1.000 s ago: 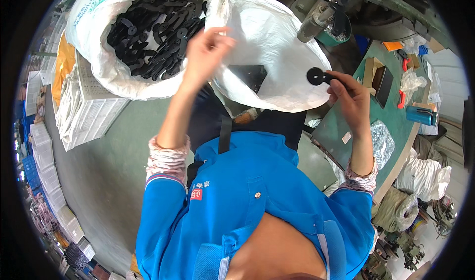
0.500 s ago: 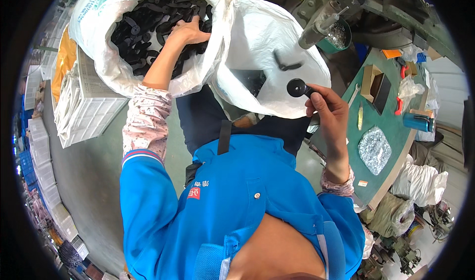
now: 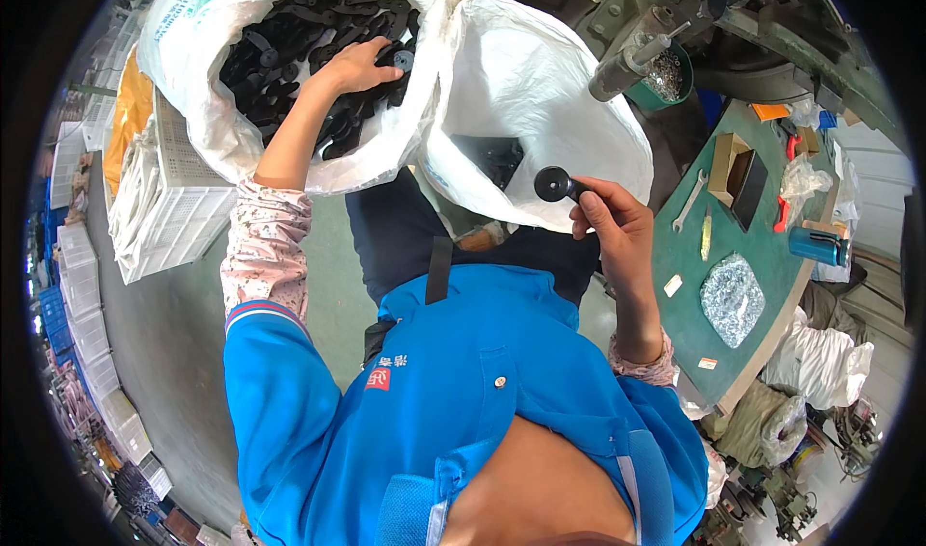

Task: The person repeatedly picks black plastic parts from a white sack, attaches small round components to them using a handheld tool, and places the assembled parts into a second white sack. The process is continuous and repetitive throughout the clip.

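My left hand (image 3: 357,68) reaches into the left white sack (image 3: 198,112), which is full of black plastic parts (image 3: 338,27). Its thumb and fingertips close round one part, whose round, shiny end (image 3: 403,61) shows between them. My right hand (image 3: 615,220) is pinched on the narrow end of another black plastic part (image 3: 555,184), a round-headed, handle-like piece with a small hole in its centre. That piece is held over the near rim of the right white sack (image 3: 545,78). A few black parts (image 3: 497,158) lie at the bottom of this sack.
On the right, a green table (image 3: 690,319) bears a wrench (image 3: 689,202), a yellow-handled cutter (image 3: 706,234), an open cardboard box (image 3: 730,165) and a clear bag of small parts (image 3: 732,300). A machine (image 3: 632,59) stands beyond the right sack. A white crate (image 3: 183,218) stands at left.
The loose black part that was in mid-air inside the right sack no longer shows there. My right hand has shifted slightly left with its part. My left hand's fingers have drawn in round a part.
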`<action>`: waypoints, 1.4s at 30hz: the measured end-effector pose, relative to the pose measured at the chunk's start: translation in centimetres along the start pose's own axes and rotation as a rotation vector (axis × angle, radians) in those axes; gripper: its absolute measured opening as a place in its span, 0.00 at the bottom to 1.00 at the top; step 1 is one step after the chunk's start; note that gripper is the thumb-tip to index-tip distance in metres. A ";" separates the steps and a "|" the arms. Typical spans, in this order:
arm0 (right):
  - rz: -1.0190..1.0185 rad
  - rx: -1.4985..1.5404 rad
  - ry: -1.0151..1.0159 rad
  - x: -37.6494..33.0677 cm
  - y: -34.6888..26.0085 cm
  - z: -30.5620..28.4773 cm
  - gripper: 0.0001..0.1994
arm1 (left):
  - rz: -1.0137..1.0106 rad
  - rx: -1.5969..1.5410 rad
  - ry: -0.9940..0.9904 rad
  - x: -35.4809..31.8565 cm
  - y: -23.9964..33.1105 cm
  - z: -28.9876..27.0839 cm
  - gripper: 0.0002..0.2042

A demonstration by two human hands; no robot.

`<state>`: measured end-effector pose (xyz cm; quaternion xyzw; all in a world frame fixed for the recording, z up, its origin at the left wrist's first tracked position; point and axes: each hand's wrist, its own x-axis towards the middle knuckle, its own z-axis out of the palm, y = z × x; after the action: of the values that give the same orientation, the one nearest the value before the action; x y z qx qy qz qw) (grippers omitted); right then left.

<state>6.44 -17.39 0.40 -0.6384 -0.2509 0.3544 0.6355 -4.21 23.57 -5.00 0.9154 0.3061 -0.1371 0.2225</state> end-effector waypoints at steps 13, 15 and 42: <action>0.028 0.053 0.043 -1.0 1.0 -0.6 0.11 | -0.176 0.205 -0.078 0.4 3.4 0.6 0.59; 0.023 0.064 0.050 -1.0 1.1 -0.6 0.11 | -0.124 0.220 -0.110 0.1 3.1 0.0 0.58; 0.036 0.097 0.068 -1.8 1.9 -0.4 0.11 | -0.192 0.201 0.071 -0.1 4.2 1.0 0.41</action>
<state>5.32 -19.15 -1.29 -0.6230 -0.2005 0.3555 0.6673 -1.75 20.03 -4.47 0.9037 0.3849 -0.1554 0.1047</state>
